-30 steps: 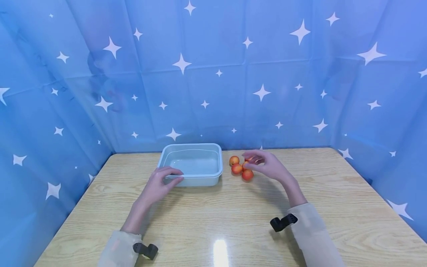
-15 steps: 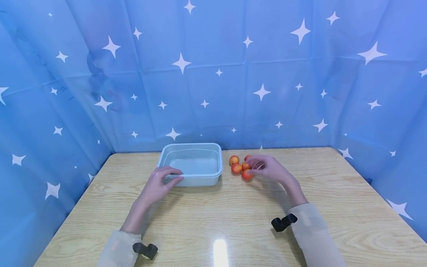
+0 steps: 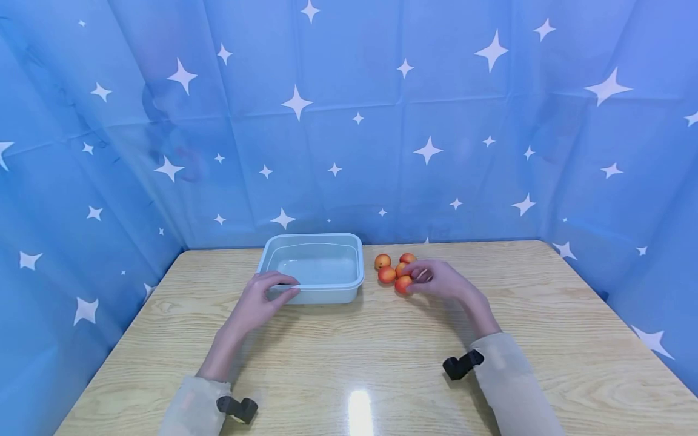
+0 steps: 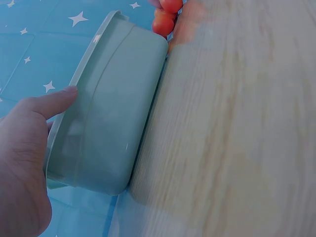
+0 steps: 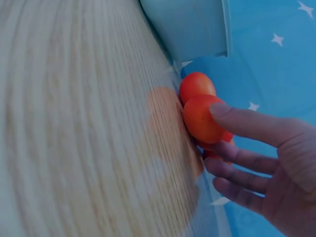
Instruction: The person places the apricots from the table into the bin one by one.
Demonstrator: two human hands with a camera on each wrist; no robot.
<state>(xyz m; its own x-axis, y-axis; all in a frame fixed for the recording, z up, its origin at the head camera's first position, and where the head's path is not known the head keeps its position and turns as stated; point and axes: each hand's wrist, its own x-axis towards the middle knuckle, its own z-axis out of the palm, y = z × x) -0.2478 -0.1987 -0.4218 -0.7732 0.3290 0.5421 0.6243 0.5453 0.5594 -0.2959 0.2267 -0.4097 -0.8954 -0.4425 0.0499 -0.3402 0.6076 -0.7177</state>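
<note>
Five small round orange-red fruits (image 3: 386, 275) sit close together on the wood-grain surface (image 3: 305, 363), toward its far edge and just to the right of a pale blue open container (image 3: 324, 295). Two of the fruits lie at the back, one lies in the middle, one lies at the front left, and the nearest fruit (image 3: 402, 286) lies at the front right. The right hand (image 3: 443, 280) reaches in from the right, its thumb tip touching the nearest fruit and its other fingers bent on the far side; in the right wrist view the index fingertip is partly hidden by the fruit, so one cannot tell whether that grip is clamped on it or merely rests there. The left hand (image 3: 259, 301) has its grip clamped on the container's near rim, left of the middle, with the thumb against the outer wall and the fingers over the edge. The container stands level, its longer side facing the person. Light sleeves (image 3: 518, 387) cover both forearms, each with a black wrist device (image 3: 463, 365). Behind the surface hangs a creased blue cloth (image 3: 349, 194) printed with white four-pointed stars, and a bright reflection (image 3: 360, 413) shines at the near edge of the view.
</note>
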